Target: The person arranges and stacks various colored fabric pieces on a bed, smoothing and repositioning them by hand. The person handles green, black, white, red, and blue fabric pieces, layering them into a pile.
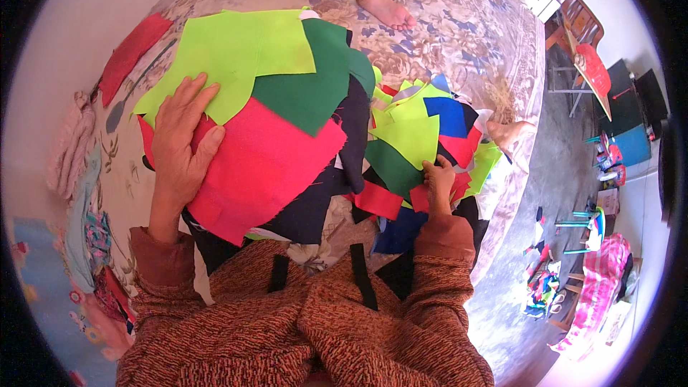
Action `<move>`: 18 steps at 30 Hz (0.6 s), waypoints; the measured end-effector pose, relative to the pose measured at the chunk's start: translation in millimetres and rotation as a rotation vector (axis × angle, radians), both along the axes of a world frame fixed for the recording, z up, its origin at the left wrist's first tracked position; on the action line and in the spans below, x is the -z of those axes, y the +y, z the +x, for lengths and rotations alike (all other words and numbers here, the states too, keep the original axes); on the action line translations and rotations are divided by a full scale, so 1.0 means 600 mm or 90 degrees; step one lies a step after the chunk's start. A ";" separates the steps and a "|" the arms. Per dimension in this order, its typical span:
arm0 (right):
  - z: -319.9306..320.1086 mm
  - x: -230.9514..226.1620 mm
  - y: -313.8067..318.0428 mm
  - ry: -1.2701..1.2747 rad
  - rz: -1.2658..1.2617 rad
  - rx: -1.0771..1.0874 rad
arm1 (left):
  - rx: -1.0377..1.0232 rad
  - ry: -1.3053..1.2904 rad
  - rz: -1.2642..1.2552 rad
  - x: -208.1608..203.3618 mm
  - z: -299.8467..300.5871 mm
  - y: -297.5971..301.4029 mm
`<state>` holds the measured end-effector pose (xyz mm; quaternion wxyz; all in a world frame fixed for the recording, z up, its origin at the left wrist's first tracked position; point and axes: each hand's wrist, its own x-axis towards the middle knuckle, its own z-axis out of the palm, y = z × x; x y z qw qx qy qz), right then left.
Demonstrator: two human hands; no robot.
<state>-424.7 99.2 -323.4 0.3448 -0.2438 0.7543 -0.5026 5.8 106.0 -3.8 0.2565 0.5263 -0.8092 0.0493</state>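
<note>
My left hand [183,147] lies flat with its fingers spread on a large pile of fabric pieces. Under it are a lime-green fabric piece [236,50] and a pinkish-red fabric piece [265,165]. A dark green piece [304,97] shows between them, and black fabric [304,208] sticks out below. Over a smaller heap of scraps to the right, my right hand [438,180] has its fingers curled and pinched at the lower edge of a lime-green scrap [408,132]. A dark green scrap [394,165] and a red scrap [378,202] lie beside those fingers.
The piles rest on a bed with a flowered sheet [473,29]. Another person's bare foot [387,8] is at the far side. Red cloth [132,57] and a pink towel [72,140] lie at the left. Beyond the bed's right edge, more scraps [543,290] lie on the floor near chairs.
</note>
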 end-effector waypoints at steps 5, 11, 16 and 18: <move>-0.005 0.012 -0.003 0.166 0.063 -0.088 | -0.005 -0.010 -0.022 0.001 0.001 -0.002; -0.006 -0.005 0.006 0.008 -0.062 -0.163 | 0.004 0.002 -0.031 0.004 -0.004 -0.005; 0.024 -0.138 0.037 -0.272 -0.336 -0.197 | -0.001 -0.012 -0.042 0.011 0.008 -0.003; 0.026 -0.190 0.080 -0.328 -0.389 -0.108 | 0.003 -0.010 -0.048 0.009 0.010 -0.003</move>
